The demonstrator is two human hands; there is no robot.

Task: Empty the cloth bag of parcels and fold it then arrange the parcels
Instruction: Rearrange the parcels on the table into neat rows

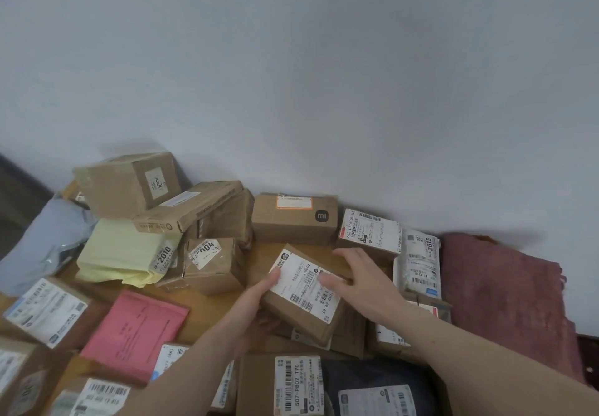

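Observation:
Both my hands hold a small brown cardboard parcel (299, 310) with a white shipping label, tilted above the wooden table (207, 308). My left hand (259, 295) grips its left edge with the thumb on the label. My right hand (359, 282) rests on its top right part, fingers spread over the label. A folded dark red cloth (505, 299), possibly the bag, lies flat at the right by the wall. Several other parcels lie around on the table.
Stacked brown boxes (129, 185) sit at the back left with a pale yellow packet (123, 253) and a grey mailer (42, 240). A box with a logo (295, 218) stands against the white wall. A pink envelope (136, 331) and labelled parcels fill the near side.

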